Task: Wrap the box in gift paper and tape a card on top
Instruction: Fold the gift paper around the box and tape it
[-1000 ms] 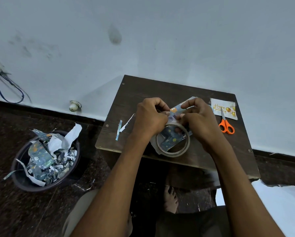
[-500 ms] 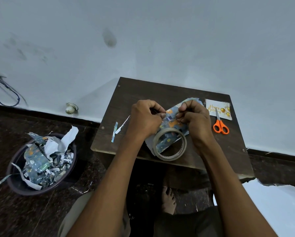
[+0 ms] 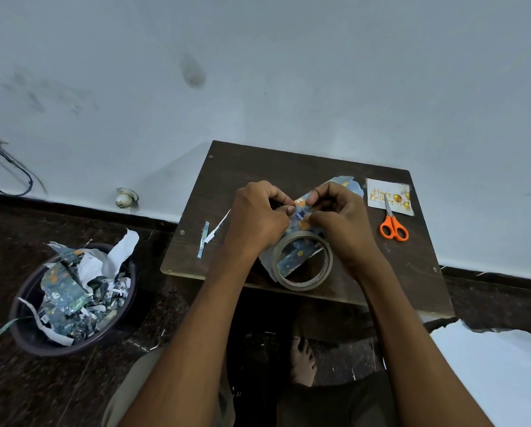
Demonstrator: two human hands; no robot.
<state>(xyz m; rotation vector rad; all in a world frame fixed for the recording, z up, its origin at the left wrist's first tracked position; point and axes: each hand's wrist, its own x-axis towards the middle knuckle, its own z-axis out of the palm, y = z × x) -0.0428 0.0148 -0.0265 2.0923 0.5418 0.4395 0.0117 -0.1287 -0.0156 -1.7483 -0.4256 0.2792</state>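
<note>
Box (image 3: 301, 217), wrapped in gift paper, is kept mid-table (image 3: 289, 167), pinched by left hand (image 3: 258, 217) & right hand (image 3: 341, 220), both curled tight on it, prob. so a fold is pinned for taping. Tape roll (image 3: 302, 261) is parked just in front, w/ card (image 3: 388, 196) & scissors (image 3: 393, 226) set aside at right, ready.

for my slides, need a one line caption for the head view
Both hands, left hand and right hand, pinch blue patterned gift paper above a clear tape roll on a dark wooden table.
</note>
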